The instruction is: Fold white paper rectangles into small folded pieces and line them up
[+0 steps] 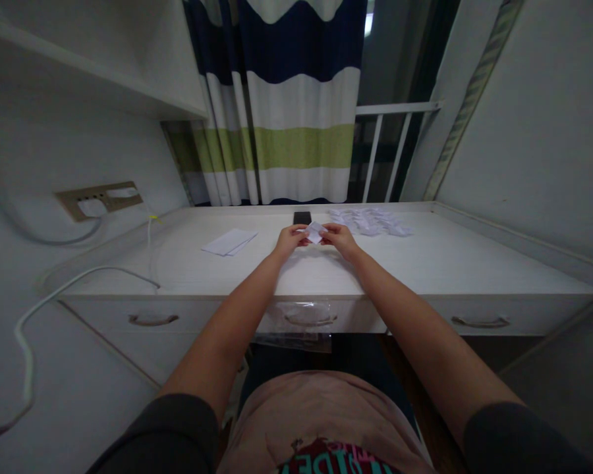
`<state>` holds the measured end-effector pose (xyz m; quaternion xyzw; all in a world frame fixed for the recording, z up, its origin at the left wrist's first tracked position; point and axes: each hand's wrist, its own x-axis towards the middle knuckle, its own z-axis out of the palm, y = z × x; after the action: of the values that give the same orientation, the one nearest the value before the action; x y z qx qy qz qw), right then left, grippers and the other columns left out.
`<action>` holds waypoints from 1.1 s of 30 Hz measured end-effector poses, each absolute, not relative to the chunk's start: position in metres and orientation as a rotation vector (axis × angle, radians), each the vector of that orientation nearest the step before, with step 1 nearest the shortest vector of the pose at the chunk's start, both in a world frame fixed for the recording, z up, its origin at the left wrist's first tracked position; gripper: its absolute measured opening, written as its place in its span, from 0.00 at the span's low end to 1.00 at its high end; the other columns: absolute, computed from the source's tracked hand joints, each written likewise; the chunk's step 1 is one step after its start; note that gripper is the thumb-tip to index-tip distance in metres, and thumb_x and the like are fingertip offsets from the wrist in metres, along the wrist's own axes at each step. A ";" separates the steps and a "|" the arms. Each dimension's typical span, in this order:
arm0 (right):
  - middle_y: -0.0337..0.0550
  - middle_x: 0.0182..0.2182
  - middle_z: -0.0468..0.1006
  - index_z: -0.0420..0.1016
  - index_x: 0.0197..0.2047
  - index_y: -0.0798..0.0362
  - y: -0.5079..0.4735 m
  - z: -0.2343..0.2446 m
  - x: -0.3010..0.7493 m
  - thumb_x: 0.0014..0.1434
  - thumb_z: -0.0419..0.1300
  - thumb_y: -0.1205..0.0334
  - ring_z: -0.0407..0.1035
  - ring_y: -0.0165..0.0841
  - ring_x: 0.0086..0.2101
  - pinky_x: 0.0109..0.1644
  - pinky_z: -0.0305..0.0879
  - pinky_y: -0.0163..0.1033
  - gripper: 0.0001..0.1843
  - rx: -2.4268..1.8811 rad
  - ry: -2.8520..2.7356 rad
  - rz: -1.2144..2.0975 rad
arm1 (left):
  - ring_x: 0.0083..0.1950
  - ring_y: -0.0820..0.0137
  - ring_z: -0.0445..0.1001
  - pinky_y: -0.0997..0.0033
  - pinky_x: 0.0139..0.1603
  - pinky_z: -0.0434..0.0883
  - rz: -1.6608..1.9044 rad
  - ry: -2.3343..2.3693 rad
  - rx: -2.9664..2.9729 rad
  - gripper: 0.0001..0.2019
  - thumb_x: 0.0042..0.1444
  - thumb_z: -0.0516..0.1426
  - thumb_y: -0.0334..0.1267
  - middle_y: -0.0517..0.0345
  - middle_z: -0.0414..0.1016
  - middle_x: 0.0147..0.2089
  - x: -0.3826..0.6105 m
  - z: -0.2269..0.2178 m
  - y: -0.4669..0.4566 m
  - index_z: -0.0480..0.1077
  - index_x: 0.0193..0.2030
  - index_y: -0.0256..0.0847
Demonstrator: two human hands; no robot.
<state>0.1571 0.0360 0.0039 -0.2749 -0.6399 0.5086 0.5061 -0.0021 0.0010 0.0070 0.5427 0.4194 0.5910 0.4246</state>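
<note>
Both my hands meet over the middle of the white desk [425,270]. My left hand [290,239] and my right hand [340,238] each pinch one side of a small folded piece of white paper [315,231], held just above the desk top. The fingers of both hands are closed on it. A dark phone [302,217] lies flat just behind the paper. A pile of several folded white paper pieces [370,221] rests to the right of my right hand.
A few flat white sheets [230,241] lie to the left of my left hand. A white cable [79,280] runs along the left wall below a socket panel [99,199]. Striped curtains [296,131] hang behind the desk. Drawers with handles [153,320] front the desk.
</note>
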 end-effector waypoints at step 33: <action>0.39 0.25 0.79 0.78 0.33 0.54 0.024 0.012 0.157 0.49 0.62 0.73 0.72 0.25 0.24 0.34 0.73 0.32 0.08 -0.618 -1.429 1.437 | 0.24 0.76 0.73 0.76 0.33 0.70 1.470 0.901 1.189 0.07 0.45 0.55 0.26 0.58 0.74 0.23 -0.001 0.015 -0.009 0.72 0.33 0.33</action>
<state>0.1572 0.0237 0.0116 -0.2545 -0.5882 0.5916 0.4892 -0.0009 -0.0087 0.0147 0.4915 0.3727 0.6079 0.5000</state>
